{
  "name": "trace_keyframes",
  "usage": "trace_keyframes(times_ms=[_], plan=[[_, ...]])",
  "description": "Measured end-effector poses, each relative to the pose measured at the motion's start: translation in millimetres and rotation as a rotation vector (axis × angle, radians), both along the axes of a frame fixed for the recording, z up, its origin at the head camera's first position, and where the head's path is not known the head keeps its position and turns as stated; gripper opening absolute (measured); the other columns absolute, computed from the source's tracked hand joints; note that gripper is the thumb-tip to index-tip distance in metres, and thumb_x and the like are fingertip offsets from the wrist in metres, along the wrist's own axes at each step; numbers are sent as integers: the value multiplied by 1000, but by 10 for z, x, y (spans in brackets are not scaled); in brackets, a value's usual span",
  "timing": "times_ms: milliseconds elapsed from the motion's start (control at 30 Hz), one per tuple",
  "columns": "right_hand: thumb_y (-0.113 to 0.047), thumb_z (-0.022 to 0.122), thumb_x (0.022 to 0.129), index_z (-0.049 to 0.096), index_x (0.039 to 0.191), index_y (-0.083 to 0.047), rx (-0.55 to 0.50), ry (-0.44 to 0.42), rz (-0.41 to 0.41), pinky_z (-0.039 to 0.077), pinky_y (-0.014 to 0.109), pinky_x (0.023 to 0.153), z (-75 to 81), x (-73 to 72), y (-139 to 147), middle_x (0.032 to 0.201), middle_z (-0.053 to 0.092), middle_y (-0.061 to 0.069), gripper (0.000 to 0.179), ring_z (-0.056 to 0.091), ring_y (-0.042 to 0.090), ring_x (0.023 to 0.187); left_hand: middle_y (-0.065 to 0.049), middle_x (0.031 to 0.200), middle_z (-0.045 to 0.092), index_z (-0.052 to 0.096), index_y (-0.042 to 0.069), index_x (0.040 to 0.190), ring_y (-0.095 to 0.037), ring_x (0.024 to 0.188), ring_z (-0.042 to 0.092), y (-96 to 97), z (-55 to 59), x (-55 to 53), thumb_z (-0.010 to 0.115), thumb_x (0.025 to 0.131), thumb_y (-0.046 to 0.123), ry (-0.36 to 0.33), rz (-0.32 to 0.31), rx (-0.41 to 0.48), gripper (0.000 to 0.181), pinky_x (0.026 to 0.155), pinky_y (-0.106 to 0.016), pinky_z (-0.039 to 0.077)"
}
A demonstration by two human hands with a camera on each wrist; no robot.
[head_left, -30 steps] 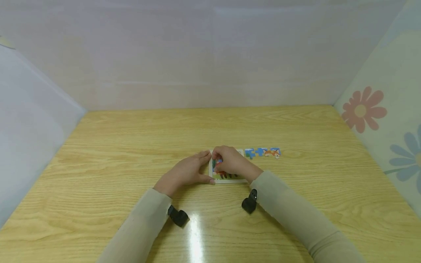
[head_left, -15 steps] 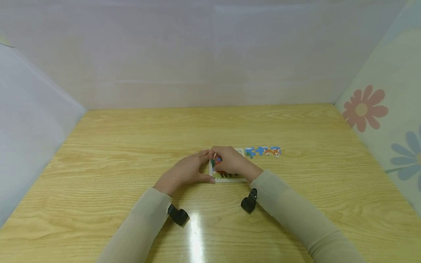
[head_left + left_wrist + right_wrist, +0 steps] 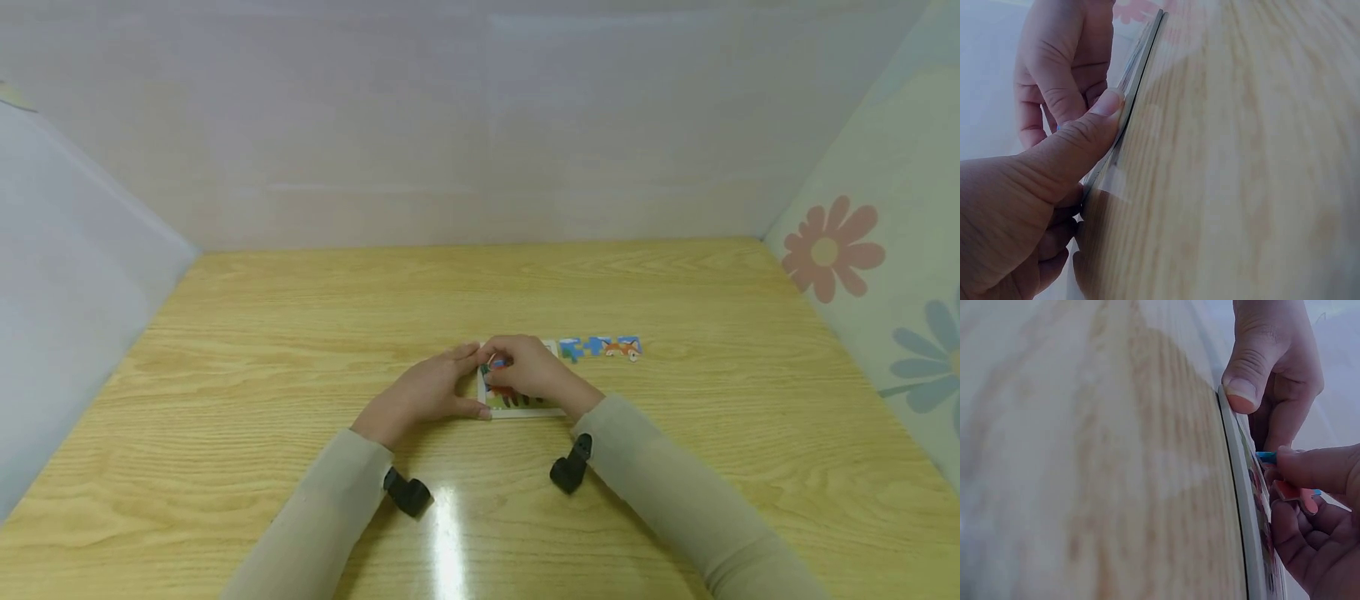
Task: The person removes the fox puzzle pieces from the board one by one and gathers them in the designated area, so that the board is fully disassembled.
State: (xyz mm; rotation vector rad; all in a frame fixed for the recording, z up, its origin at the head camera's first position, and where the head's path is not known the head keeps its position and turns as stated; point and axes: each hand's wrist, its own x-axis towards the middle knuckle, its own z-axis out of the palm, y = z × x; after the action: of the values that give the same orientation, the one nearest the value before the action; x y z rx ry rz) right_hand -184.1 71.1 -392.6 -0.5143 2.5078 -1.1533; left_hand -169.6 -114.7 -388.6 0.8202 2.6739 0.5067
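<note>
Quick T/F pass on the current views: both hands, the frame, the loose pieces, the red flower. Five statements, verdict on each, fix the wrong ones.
1. The right grip pinches a piece. True.
2. The left grip is clear of the frame. False: the left grip is on the frame, at its left side.
3. In the head view, loose pieces lie to the right of the frame. True.
4. The red flower is on the left wall. False: the red flower is on the right wall.
5. A fox face shows among the loose pieces. True.
</note>
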Motion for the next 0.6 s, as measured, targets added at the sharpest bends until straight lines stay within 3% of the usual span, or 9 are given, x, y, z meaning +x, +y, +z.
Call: trace_keyframes(times_ms=[267, 600], plan=[[-15, 65, 87, 68, 102, -18, -80, -57, -77, 47, 25, 63, 6, 20, 60, 93, 64, 1, 16, 56, 14, 74, -8, 152, 25, 28, 15, 146, -30, 136, 29, 16, 0, 10, 68, 74, 56, -8, 8, -7, 93, 108, -45, 31], [-13, 63, 88, 64, 112, -8, -212, -162, -184, 51, 29, 56, 57, 74, 222, 89, 63, 7, 24, 59, 17, 70, -7, 153, 21, 27, 7, 145, -28, 137, 27, 24, -28, 8, 68, 73, 57, -6, 12, -18, 97, 110, -42, 28]])
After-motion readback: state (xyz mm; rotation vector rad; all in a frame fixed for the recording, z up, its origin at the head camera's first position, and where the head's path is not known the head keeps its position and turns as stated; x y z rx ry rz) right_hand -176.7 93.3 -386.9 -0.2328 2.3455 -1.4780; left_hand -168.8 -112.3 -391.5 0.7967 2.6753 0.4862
